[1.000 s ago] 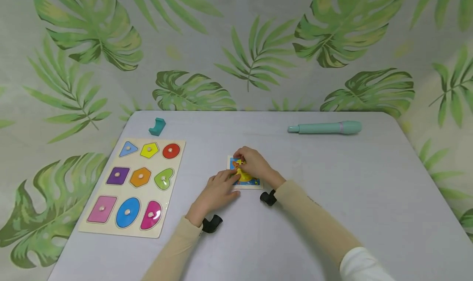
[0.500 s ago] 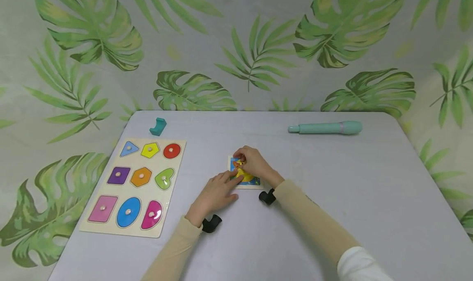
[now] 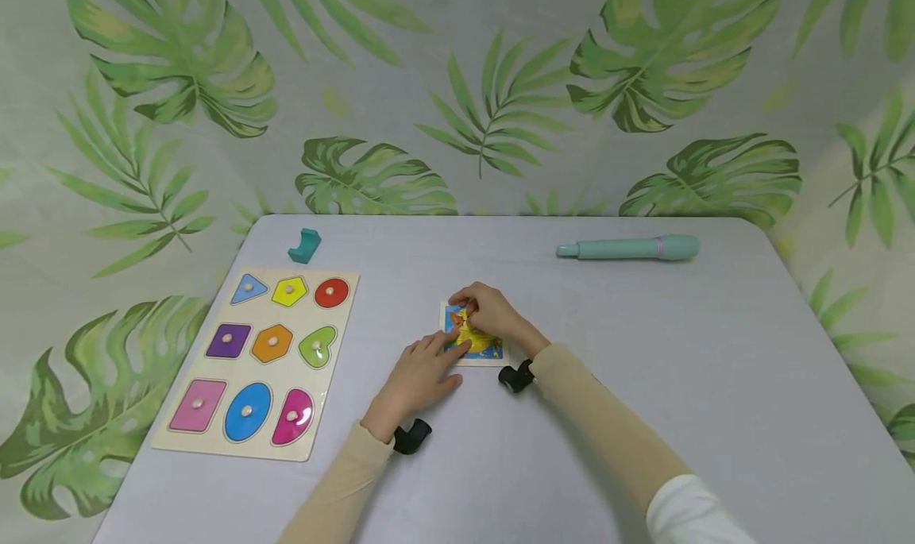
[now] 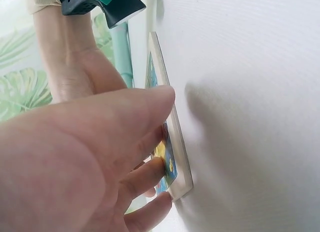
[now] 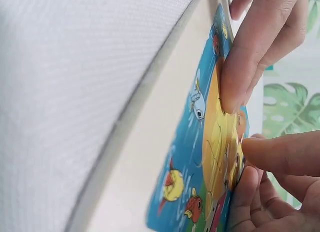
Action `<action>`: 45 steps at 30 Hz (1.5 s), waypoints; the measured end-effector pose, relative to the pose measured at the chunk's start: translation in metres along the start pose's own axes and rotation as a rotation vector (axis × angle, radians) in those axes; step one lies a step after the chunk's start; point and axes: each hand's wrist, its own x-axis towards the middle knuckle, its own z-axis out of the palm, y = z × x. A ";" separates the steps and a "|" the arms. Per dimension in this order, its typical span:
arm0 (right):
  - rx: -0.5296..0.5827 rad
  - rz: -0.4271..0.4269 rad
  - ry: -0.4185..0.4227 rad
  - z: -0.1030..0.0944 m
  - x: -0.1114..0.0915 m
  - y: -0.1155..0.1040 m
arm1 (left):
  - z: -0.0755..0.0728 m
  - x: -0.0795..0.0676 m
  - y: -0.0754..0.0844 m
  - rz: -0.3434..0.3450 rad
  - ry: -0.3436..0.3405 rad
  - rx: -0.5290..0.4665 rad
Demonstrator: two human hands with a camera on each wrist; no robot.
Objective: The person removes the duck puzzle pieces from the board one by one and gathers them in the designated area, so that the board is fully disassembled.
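Note:
A small wooden jigsaw puzzle (image 3: 490, 361) with a yellow duck on blue water lies flat in the middle of the table. My left hand (image 3: 418, 377) reaches over its left side, with nearly straight fingers touching the duck picture. In the right wrist view, those left fingertips rest on the duck's yellow body (image 5: 215, 137). My right hand (image 3: 495, 315) bends over the puzzle's upper part, its thumb and curled fingers pinching a puzzle piece by the duck's head. That piece is mostly hidden by the fingers. From the left wrist view, the puzzle's pale edge (image 4: 182, 157) shows beyond my left thumb.
A shape board (image 3: 236, 441) with knobbed coloured pieces lies on the left. Behind it stands a teal curved block (image 3: 305, 245). A mint-green microphone-shaped stick (image 3: 629, 248) lies at the back right. Leaf-patterned cloth hangs behind the table (image 3: 686, 353).
My left thumb has drawn back slightly from the puzzle, and the left fingers lie a little lower on it. My right hand stays over the duck's head with only small shifts.

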 end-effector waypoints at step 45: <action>0.095 0.252 0.147 -0.083 -0.046 0.062 | -0.003 0.000 0.005 -0.043 -0.014 -0.103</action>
